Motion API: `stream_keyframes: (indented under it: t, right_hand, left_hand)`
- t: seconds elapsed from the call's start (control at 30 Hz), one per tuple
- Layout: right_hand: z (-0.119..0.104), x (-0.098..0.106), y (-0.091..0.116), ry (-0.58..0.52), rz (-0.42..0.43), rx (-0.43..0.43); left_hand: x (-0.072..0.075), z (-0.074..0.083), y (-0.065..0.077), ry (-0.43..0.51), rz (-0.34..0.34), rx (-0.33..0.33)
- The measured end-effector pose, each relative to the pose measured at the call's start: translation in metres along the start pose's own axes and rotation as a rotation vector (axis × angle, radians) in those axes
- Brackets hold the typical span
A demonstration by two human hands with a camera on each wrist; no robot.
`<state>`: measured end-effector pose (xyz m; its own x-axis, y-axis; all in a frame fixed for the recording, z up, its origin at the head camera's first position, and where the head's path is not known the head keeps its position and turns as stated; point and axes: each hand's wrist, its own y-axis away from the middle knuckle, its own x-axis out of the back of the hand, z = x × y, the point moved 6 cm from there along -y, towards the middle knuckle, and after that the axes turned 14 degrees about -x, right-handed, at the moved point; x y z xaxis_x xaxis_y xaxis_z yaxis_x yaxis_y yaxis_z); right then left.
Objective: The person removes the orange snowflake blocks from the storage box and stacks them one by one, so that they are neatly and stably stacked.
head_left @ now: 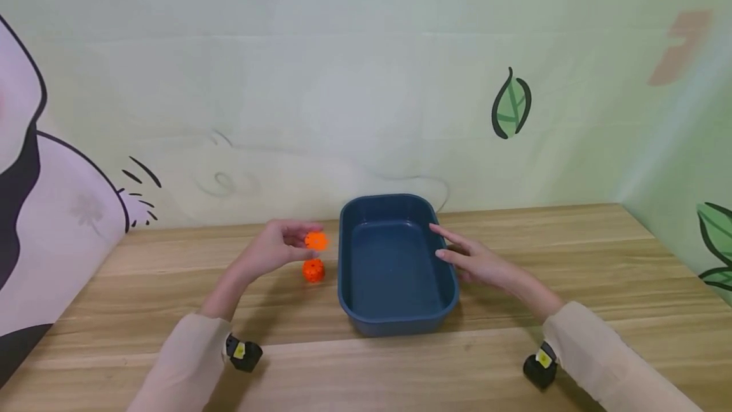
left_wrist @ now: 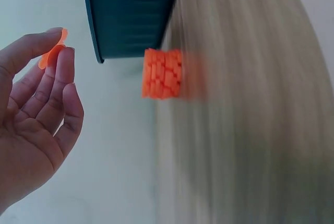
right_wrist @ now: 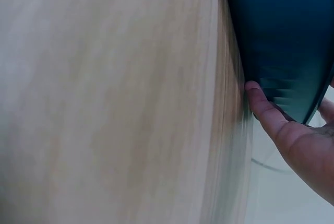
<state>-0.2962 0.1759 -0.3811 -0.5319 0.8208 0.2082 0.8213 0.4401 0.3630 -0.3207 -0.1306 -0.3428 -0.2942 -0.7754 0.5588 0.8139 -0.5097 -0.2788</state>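
My left hand (head_left: 280, 248) pinches a thin orange disc (head_left: 316, 241) between thumb and fingertips, raised above the table. In the left wrist view the disc (left_wrist: 52, 52) shows edge-on, its far part hidden by the fingers. Just below that hand, a short stack of orange notched discs (head_left: 313, 271) stands on the table, left of a deep blue tub (head_left: 394, 272). My right hand (head_left: 477, 264) rests against the tub's right side, with two outstretched digits at the rim. In the right wrist view, one straight finger (right_wrist: 271, 117) touches the tub's outer wall low down.
The tub is a rounded rectangle with high walls, and its inner floor shows bare. Behind the wood-grain table (head_left: 572, 259) stands a pale green wall (head_left: 366, 94) with printed leaves. Small black cameras (head_left: 246, 356) hang from both wrists.
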Motion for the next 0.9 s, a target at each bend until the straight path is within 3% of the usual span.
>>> stream_keyframes:
  t: [0.47, 0.63, 0.9]
  right_hand:
    - [-0.001, 0.0, 0.0, 0.003, 0.006, -0.009]
    - [0.0, 0.0, 0.001, 0.008, 0.005, -0.008]
    - [0.0, -0.001, 0.001, -0.007, -0.018, 0.001]
  left_hand:
    - [0.0, -0.023, 0.009, 0.0, -0.023, 0.026]
    - [-0.002, -0.032, 0.011, -0.038, -0.05, 0.076]
    - [-0.004, -0.035, 0.012, -0.039, -0.089, 0.091]
